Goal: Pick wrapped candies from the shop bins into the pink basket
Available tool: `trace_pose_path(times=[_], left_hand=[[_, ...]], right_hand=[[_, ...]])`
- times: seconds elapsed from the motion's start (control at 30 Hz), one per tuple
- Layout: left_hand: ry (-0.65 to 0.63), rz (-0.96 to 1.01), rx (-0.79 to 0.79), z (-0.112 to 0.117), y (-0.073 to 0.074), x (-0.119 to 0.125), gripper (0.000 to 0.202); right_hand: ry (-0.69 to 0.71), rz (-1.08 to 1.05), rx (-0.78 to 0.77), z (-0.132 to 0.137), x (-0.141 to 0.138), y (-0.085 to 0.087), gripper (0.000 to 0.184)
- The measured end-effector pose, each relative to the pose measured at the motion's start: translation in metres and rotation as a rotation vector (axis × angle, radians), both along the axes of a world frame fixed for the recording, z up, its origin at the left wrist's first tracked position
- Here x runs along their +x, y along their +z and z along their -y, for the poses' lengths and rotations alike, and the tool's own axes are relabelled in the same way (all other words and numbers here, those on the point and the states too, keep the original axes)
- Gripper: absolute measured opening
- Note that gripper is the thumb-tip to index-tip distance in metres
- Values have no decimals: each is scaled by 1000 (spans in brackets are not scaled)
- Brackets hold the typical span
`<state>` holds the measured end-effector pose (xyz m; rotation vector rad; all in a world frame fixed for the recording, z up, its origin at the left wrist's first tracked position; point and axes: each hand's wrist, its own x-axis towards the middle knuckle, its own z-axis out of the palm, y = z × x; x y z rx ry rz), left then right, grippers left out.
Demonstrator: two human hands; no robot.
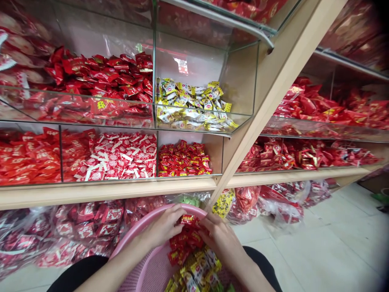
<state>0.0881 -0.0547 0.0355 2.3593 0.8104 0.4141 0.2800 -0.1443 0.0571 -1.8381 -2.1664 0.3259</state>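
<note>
Your left hand [162, 228] and right hand [221, 239] both clamp fingers on the red candies [186, 240] near the basin's [133, 235] 12 o'clock rim. A loose grip could spill packets over it.

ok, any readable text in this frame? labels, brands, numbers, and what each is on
Nothing can be quoted; all print is too small or blurred.
Yellow wrappers: print too small.
Sticker behind them: red and white, blurred.
Yellow tag by the red packets: too small.
Red-and-white wrappers: round marks, unreadable.
Red candies held by the left hand and right hand: yellow characters, blurred.
</note>
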Motion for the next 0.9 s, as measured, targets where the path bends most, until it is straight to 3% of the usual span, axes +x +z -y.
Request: trace_pose_path(times=[0.13, 0.4, 0.6, 0.9], left_hand=[[25, -6, 20, 1, -11, 1, 37], [88, -59, 21, 6, -12, 1, 37], [74, 40, 30, 7, -18, 1, 37], [58, 84, -52, 12, -8, 5, 42]], right_hand=[[-19, 27, -22, 0, -2, -4, 15], [-15, 54, -9, -1, -3, -6, 13], [-12, 58, 21, -2, -9, -10, 21], [34, 64, 71, -9, -19, -10, 21]])
